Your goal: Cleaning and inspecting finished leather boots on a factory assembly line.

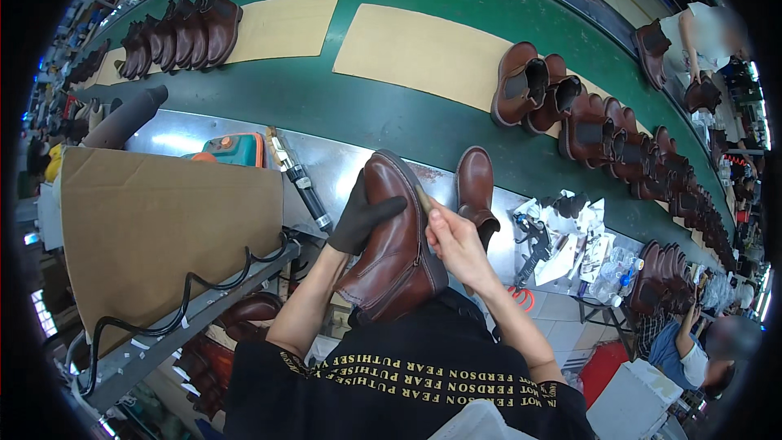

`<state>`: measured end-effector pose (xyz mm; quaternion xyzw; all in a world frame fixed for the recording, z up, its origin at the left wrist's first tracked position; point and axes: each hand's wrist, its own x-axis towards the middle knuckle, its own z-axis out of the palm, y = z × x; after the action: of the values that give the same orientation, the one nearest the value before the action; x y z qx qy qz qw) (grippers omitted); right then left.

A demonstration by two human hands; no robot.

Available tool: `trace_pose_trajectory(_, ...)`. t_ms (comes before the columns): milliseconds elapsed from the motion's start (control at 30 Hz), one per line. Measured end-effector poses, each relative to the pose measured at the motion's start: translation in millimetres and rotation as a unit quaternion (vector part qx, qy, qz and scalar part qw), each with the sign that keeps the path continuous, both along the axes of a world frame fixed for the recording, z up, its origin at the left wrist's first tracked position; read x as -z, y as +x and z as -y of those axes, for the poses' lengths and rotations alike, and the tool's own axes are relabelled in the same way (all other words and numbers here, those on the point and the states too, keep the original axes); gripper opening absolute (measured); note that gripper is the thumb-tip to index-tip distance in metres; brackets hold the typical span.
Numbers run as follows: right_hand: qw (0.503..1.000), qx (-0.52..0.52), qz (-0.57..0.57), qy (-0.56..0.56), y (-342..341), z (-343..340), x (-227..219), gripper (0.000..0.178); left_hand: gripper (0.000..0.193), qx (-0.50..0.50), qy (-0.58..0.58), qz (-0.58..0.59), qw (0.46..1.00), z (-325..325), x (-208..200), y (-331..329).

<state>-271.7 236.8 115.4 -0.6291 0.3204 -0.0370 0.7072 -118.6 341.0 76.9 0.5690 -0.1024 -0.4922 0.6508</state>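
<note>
Boot (387,240), tilted over the near edge of the metal surface (342,167): left hand (357,216), gloved and part-curled, grips its side; right hand (458,238), closed, holds a slim tool (423,198) at the sole (438,267). Second boot (475,179): by the far edge.

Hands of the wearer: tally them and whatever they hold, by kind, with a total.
Hands: 2 (dark-gloved left hand, bare right hand)
Boots: 1 (brown boot)
Tools: 1 (slim tan tool)
Total: 4

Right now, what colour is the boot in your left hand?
The boot is shiny reddish brown, best seen in the head view.
</note>
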Motion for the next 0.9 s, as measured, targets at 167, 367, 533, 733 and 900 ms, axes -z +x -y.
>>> trace_pose_trajectory(167,0.984,-0.068,-0.077,-0.148,10.5,3.5,-27.6,0.044,0.064,0.006,-0.004,0.080,0.997,7.2,-1.1,-2.2)
trace_pose_trajectory(367,0.962,-0.130,-0.113,-0.212,12.3,25.0,-44.9,0.048,0.062,0.055,-0.020,0.126,0.990,19.2,-26.6,-6.9)
trace_pose_trajectory(533,0.927,-0.233,-0.143,-0.257,21.6,43.0,-69.1,0.048,0.057,0.098,-0.025,0.097,0.990,20.7,-22.9,-9.6)
trace_pose_trajectory(733,0.949,-0.172,-0.129,-0.229,9.1,22.7,-40.2,0.038,0.050,0.032,-0.006,0.059,0.998,13.2,-13.9,-14.2)
trace_pose_trajectory(900,0.987,-0.080,-0.041,-0.134,-4.5,6.9,-25.7,0.033,0.043,0.030,0.002,0.068,0.997,6.8,-9.9,-13.1)
